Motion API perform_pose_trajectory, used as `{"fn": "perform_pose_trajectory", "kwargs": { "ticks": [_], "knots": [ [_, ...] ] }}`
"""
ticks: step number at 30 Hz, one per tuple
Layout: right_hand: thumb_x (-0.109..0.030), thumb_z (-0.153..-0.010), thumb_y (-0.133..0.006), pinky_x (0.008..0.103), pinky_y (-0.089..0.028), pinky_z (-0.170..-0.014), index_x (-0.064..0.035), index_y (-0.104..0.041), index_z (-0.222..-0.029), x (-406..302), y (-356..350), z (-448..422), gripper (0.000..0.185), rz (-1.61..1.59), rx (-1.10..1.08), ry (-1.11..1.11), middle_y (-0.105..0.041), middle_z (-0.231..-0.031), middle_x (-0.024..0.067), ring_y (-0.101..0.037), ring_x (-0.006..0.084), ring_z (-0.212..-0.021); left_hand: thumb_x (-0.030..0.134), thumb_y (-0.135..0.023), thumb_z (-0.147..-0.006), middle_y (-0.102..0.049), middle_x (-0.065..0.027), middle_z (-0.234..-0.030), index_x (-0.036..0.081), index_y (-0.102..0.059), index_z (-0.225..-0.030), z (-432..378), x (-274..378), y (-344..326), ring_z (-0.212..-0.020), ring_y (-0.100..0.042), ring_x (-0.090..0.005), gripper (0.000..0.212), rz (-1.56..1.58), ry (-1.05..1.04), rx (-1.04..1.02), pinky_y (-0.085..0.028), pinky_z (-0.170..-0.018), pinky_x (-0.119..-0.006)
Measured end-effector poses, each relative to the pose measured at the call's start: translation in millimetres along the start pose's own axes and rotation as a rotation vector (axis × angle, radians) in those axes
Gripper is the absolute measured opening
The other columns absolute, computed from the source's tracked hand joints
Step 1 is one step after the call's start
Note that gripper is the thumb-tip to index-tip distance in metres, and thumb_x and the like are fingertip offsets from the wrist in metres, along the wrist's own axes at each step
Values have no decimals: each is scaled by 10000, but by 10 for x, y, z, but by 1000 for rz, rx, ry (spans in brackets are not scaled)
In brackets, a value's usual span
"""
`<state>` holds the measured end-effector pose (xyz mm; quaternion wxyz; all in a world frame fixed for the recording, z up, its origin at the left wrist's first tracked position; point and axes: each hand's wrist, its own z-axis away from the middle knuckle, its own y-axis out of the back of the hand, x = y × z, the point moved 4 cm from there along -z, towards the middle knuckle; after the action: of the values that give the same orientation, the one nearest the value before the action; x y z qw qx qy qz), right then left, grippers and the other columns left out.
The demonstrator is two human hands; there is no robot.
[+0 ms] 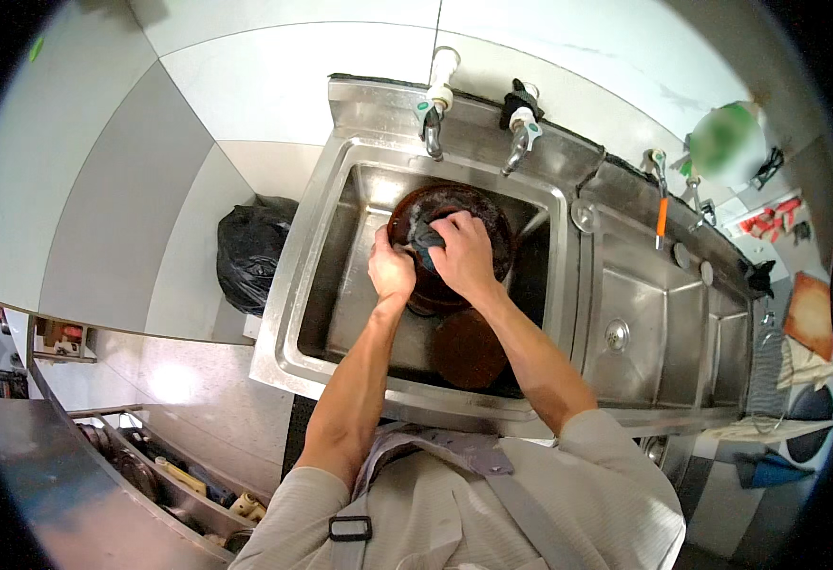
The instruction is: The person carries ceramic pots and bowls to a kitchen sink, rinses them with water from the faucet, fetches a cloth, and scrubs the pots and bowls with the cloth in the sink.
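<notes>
A round, dark brown pan (495,217) with a wet, sudsy surface is held in the left basin of a stainless steel sink (381,320). My left hand (392,268) grips its left rim, thumb towards the inside. In my right hand (465,253) a dark grey scrubbing cloth or pad (425,235) is pressed against the pan's inner surface; the fingers partly cover it. Nearer to me, a second round brown piece (468,349) lies low in the same basin, partly in shadow. Whether it is a lid or another pan I cannot tell.
Two wall taps (432,132) (520,146) reach over the basin's back edge. To the right are another basin (630,299) and a tap with an orange hose piece (661,217). A black plastic bag (254,249) stands left of the sink. Behind left, an open drawer (167,477) holds utensils.
</notes>
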<state>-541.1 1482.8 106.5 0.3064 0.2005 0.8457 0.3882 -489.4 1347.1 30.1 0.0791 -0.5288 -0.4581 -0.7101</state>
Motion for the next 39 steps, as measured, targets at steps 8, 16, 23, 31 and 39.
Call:
{"fn": "perform_pose_trajectory", "kwargs": {
  "ticks": [8, 16, 23, 31, 39],
  "knots": [
    [-180, -869, -648, 493, -503, -892, 26, -582, -1146, 320, -213, -256, 352, 22, -227, -54, -617, -1089, 226, -605, 416, -1021, 99, -507, -910, -680, -278, -1054, 146, -477, -1341, -48, 23, -2, -996, -634, -502, 435, 5, 7, -96, -485, -879, -572],
    [-34, -823, -521, 514, -545, -767, 149, -672, -863, 531, -550, -581, 240, 104, -983, -94, -679, -993, 317, -680, 446, -872, 97, -482, -921, -662, -306, -1042, 75, -463, -1300, -40, 76, -4, -978, -622, -528, 381, 31, 10, -72, -479, -867, -585],
    [11, -781, -454, 473, -345, -514, 80, -506, -706, 874, -876, -538, 114, 260, -1538, -213, -522, -708, 184, -451, 293, -594, 135, -501, -916, -671, -323, -1002, 113, -480, -1309, -85, 26, -126, -969, -629, -528, 394, 31, 86, -100, -472, -890, -589],
    [-6, -820, -462, 443, -280, -510, -7, -463, -718, 921, -1186, -333, 102, 276, -1619, -384, -445, -699, 117, -360, 231, -575, 111, -519, -916, -658, -332, -1028, 27, -480, -1307, -4, 49, -57, -981, -614, -528, 402, 93, 113, -118, -468, -893, -583],
    [-12, -824, -469, 443, -290, -522, -8, -474, -732, 1238, -1592, 63, 92, 468, -1725, -284, -455, -718, 118, -372, 234, -592, 22, -552, -878, -656, -317, -1017, -2, -488, -1319, -16, 42, -46, -939, -636, -495, 447, 153, 51, -37, -494, -860, -561]
  ]
}}
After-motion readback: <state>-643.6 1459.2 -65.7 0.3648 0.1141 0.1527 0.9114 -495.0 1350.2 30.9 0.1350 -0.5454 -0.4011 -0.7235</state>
